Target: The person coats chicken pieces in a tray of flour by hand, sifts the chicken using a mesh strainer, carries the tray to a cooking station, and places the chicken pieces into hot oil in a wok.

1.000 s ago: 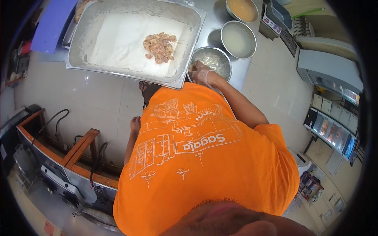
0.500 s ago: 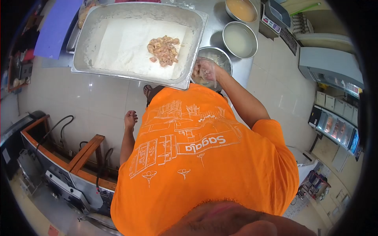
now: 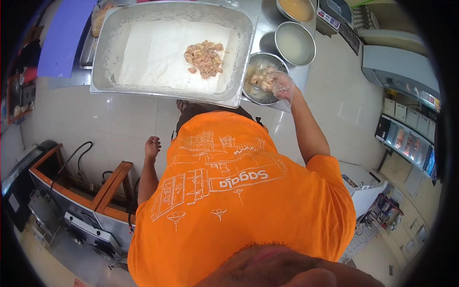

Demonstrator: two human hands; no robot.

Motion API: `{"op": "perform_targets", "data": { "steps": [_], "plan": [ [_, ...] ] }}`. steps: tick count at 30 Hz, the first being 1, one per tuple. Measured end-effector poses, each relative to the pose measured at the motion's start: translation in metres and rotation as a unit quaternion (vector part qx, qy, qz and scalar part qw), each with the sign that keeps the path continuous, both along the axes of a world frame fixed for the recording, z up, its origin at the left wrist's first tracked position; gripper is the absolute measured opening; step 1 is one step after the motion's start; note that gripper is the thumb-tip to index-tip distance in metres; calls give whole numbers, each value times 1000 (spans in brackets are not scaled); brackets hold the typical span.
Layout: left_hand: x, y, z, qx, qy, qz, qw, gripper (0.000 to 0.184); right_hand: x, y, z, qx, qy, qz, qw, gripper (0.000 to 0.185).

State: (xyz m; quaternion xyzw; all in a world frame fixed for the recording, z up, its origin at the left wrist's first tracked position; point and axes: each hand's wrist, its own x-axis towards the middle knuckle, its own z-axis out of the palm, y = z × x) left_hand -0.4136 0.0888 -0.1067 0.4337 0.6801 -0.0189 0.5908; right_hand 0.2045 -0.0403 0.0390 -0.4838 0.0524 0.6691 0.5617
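My right hand, in a clear plastic glove, is closed on a clump of raw meat pieces. It is over the near-right side of a steel bowl that has some liquid in it. Left of that bowl stands a large, deep metal pan with a layer of white powder across its bottom. A pile of raw meat pieces lies on the powder, right of the middle. Down at my side, away from the table, my left hand hangs with fingers curled and nothing visible in it.
Behind the steel bowl are a bowl of cloudy whitish liquid and a bowl of orange liquid. All stand on a steel table. A purple sheet hangs at the left. A wood-edged counter stands behind on the left.
My right hand has moved right, from inside the steel bowl to its right side, and the meat it holds now shows. My left hand still hangs at my side.
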Motion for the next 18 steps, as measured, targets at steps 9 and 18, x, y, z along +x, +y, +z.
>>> {"op": "perform_targets", "data": {
  "steps": [9, 18],
  "plan": [
    [-37, 41, 4, 47, -37, 27, 998, 18, -12, 72, 149, 176, -44, 79, 980, 19],
    [-89, 48, -18, -9, -7, 19, 1000, 21, -65, 197, 29, 184, -573, 370, 708, 20]
  ]
}}
